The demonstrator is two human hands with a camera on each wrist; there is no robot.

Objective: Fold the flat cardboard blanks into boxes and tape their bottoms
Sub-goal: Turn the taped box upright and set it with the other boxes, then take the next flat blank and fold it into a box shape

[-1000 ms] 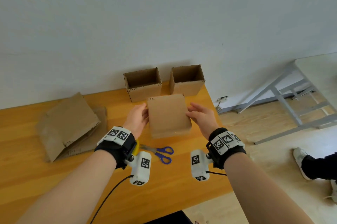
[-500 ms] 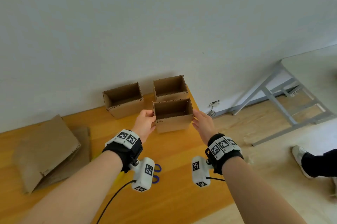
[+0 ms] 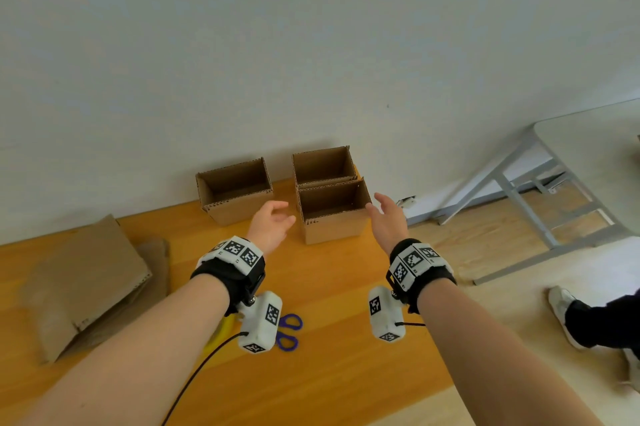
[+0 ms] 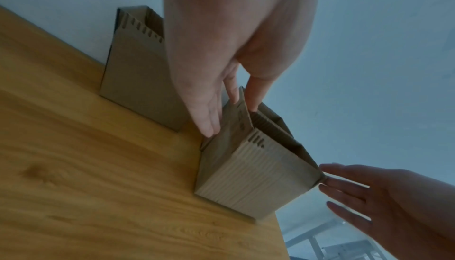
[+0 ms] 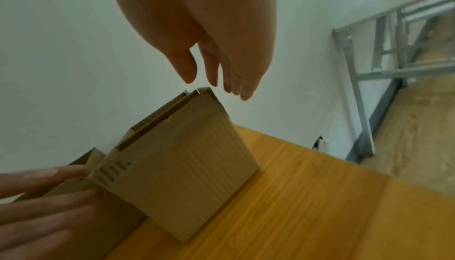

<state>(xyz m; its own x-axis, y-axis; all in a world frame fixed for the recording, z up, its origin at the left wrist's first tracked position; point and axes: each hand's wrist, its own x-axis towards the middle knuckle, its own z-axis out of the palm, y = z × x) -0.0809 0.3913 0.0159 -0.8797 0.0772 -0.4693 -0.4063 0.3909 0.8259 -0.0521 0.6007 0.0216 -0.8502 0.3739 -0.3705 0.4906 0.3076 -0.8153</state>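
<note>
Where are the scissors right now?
In the head view, the blue-handled scissors lie on the wooden table, near side, partly hidden under the left wrist camera.

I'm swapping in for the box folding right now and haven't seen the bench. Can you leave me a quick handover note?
Left hand: open, holding nothing, just left of the nearest box.
Right hand: open, holding nothing, fingertips at that box's right corner.
Three folded boxes stand open side up by the wall: the nearest box, one directly behind it, one to the left.
Flat cardboard blanks are stacked at the table's left.
Blue-handled scissors lie under the left wrist; no tape roll is clearly visible.
Left: fold and tape the remaining blanks.
</note>
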